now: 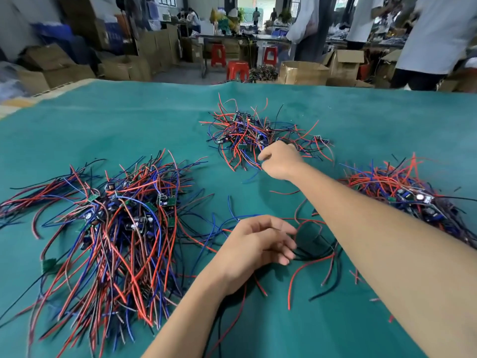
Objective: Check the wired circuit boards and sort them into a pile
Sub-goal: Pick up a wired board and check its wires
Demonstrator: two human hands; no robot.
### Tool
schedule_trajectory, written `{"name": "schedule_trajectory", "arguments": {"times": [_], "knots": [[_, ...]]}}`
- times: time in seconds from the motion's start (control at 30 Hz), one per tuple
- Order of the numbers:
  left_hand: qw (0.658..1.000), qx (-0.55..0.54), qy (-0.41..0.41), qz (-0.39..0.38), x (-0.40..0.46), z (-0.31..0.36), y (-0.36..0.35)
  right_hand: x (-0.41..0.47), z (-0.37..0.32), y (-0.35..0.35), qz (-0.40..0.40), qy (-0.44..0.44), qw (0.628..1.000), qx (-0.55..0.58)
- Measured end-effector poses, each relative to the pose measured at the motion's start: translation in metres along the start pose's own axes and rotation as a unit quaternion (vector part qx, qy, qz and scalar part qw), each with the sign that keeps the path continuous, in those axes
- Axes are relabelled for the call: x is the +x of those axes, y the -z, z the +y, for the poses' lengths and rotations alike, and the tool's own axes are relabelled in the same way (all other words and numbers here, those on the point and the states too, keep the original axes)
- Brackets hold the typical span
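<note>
On the green-covered table [129,120], the right hand [280,160] curls into the far pile of wired circuit boards [258,135]; whether it grips is unclear. The left hand [258,244] rests relaxed on loose wires [315,254] nearer than that pile, with bare cloth between.

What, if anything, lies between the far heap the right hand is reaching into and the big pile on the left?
Nothing visible blocks it. The right hand is at the far heap; only bare green cloth separates it from the left pile.
</note>
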State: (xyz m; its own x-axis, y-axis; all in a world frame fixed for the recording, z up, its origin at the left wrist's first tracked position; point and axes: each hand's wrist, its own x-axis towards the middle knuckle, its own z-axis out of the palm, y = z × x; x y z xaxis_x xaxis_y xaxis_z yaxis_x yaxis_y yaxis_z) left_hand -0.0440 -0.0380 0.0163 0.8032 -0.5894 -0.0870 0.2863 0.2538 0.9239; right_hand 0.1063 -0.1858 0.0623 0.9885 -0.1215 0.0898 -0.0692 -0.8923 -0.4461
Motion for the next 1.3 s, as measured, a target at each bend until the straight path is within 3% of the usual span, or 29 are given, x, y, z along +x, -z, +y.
{"name": "schedule_trajectory", "arguments": {"times": [0.1, 0.17, 0.23, 0.37, 0.43, 0.57, 0.67, 0.83, 1.0, 1.2, 1.3], "knots": [[0.999, -0.028, 0.004, 0.02, 0.002, -0.001, 0.0, -0.011, -0.005, 0.013, 0.106, -0.034, 0.984, 0.138], [0.993, -0.1, 0.007, 0.063, 0.005, 0.0, 0.0, -0.031, -0.008, 0.03, 0.136, -0.047, 0.945, 0.295], [0.975, -0.196, 0.01, 0.101, 0.008, 0.002, 0.002, -0.064, -0.006, 0.044, 0.16, -0.022, 0.914, 0.371], [0.956, -0.267, 0.0, 0.121, 0.008, 0.006, 0.004, -0.151, 0.002, 0.04, 0.181, 0.116, 0.951, 0.224], [0.958, -0.258, -0.007, 0.126, 0.008, 0.007, 0.003, -0.184, 0.005, 0.025, 0.145, 0.17, 0.96, 0.172], [0.972, -0.188, -0.007, 0.139, 0.007, 0.004, 0.005, -0.201, 0.004, 0.001, 0.015, 0.197, 0.964, 0.175], [0.981, -0.166, 0.0, 0.104, 0.004, 0.007, 0.006, -0.199, 0.005, -0.003, -0.043, 0.149, 0.959, 0.238], [0.978, -0.195, -0.015, 0.079, 0.004, 0.007, 0.004, -0.187, 0.022, -0.005, 0.036, 0.026, 0.966, 0.254], [0.983, -0.176, -0.013, 0.043, 0.002, 0.005, 0.006, -0.185, 0.022, -0.009, 0.03, -0.044, 0.94, 0.336], [0.979, -0.2, -0.028, 0.04, 0.002, 0.007, 0.008, -0.184, 0.02, -0.007, -0.043, -0.074, 0.854, 0.513], [0.98, -0.188, -0.037, 0.056, 0.002, 0.006, 0.009, -0.184, 0.016, -0.004, -0.012, -0.075, 0.816, 0.574]]}}
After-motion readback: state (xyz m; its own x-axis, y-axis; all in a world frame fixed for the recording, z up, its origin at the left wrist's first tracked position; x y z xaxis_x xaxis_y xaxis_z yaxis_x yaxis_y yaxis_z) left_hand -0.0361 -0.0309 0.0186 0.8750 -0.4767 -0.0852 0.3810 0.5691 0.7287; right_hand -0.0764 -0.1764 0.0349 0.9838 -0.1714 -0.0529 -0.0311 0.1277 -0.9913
